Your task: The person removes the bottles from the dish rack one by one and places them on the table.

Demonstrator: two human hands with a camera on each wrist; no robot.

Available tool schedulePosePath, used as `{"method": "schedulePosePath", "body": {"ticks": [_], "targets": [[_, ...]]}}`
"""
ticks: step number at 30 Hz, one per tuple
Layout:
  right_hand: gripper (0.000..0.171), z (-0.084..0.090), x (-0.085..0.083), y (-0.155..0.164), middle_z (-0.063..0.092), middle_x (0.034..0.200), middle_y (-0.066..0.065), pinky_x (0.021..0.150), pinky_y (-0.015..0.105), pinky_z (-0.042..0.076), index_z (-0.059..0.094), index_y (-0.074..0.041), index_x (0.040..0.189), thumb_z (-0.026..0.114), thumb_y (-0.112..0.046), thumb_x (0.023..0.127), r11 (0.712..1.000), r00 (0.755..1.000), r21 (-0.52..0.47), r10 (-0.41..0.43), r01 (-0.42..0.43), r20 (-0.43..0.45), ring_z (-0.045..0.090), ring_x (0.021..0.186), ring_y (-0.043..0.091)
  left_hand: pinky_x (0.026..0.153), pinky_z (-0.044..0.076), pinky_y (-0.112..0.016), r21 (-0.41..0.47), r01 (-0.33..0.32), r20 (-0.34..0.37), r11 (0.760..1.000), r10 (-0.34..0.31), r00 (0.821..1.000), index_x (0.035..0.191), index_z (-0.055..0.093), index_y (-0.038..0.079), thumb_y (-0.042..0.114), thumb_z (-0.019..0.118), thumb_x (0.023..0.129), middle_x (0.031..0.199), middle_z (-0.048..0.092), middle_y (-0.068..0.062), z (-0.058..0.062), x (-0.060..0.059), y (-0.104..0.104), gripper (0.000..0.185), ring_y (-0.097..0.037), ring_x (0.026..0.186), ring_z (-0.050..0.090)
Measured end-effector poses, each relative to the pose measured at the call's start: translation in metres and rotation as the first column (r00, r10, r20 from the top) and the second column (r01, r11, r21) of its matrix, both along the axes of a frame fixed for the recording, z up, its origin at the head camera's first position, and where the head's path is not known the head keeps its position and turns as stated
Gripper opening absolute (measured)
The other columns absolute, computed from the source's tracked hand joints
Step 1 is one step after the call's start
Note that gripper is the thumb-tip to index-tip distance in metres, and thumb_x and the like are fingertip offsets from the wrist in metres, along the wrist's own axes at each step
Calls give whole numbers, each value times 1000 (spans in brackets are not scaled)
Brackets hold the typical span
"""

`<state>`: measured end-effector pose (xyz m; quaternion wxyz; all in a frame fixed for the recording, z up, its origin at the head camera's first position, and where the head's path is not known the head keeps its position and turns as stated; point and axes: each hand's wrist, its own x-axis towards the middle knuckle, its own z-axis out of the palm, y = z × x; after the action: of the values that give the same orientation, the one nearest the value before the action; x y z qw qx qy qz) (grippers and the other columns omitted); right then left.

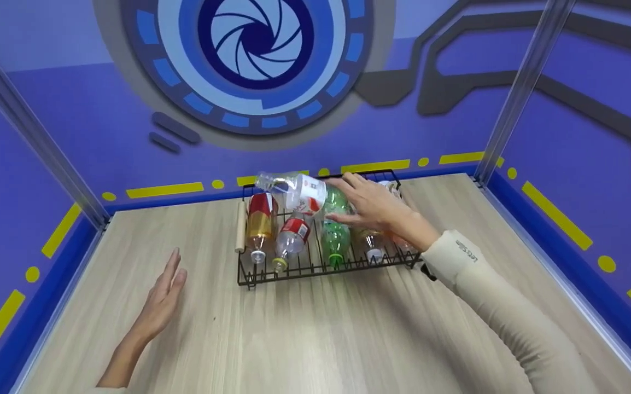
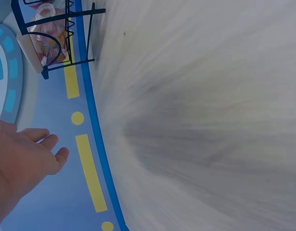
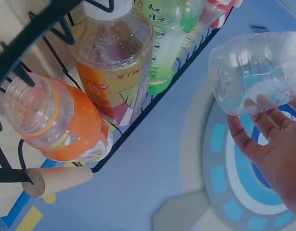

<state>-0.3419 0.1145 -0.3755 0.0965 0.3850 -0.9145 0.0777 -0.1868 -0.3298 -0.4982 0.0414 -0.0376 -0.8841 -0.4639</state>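
My right hand [image 1: 378,203] grips the base end of a clear plastic bottle [image 1: 293,191] with a white and red label. The bottle is tilted nearly level above a black wire basket [image 1: 293,277], its neck pointing left. In the right wrist view, fingers wrap the clear bottle [image 3: 253,72]. Below it in the basket lie a red-and-gold labelled bottle [image 1: 261,219], a red-labelled bottle with a yellow cap [image 1: 293,236] and a green bottle [image 1: 336,243]. My left hand [image 1: 159,301] hovers over the table, left of the basket, fingers extended, holding nothing.
A white-capped bottle [image 3: 114,72] and an orange-labelled bottle [image 3: 78,125] stand at the basket's right end. Wooden handles [image 1: 240,227] sit at the basket's ends. Blue-purple panels [image 1: 272,153] enclose the wood-grain table [image 1: 293,339] at the back and sides.
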Motion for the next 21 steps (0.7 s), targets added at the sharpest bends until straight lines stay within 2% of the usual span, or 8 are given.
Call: {"method": "schedulePosePath", "body": {"ticks": [3,5,11,14,18,21], "targets": [[78,1,10,2,60,121,10,67,36,57,43,-17,153,53,-68,95,999,999,46,20,-18,-44,60,90,22,121,10,-73,11,7,-11,1000,-7,1000,165,2,13,33,31,113,170,11,-24,1,1,8,63,-50,156,9],[77,1,16,2,60,115,7,59,31,53,45,-17,152,52,-69,95,997,999,72,23,-20,-48,57,84,18,121,10,-72,21,12,-16,1000,-11,1000,165,3,13,33,30,113,170,12,-23,2,2,14,63,-50,156,9],[76,2,31,2,63,125,8,63,34,56,46,-18,152,51,-69,96,992,999,124,24,-21,-27,62,93,20,123,15,-69,67,31,-32,997,-29,999,166,5,14,32,28,113,171,15,-19,1,8,34,60,-45,157,11],[73,2,36,0,64,120,7,57,32,53,50,-17,148,52,-68,96,991,998,132,43,-36,-51,61,88,19,123,17,-68,103,41,-45,994,-37,998,166,6,14,31,29,113,171,18,-19,3,10,45,59,-45,157,14],[70,2,45,-7,65,112,4,53,28,46,55,-17,144,53,-68,95,991,992,116,74,-62,-102,57,79,16,123,23,-63,177,51,-46,983,-44,998,165,13,13,26,34,113,168,27,-17,10,15,60,58,-41,154,26],[71,3,53,-13,64,109,4,53,27,45,56,-17,143,53,-69,95,991,987,107,93,-79,-131,54,78,16,121,35,-50,252,62,-28,966,-57,998,164,20,17,21,40,111,165,36,-11,20,19,75,56,-31,149,39]]}}
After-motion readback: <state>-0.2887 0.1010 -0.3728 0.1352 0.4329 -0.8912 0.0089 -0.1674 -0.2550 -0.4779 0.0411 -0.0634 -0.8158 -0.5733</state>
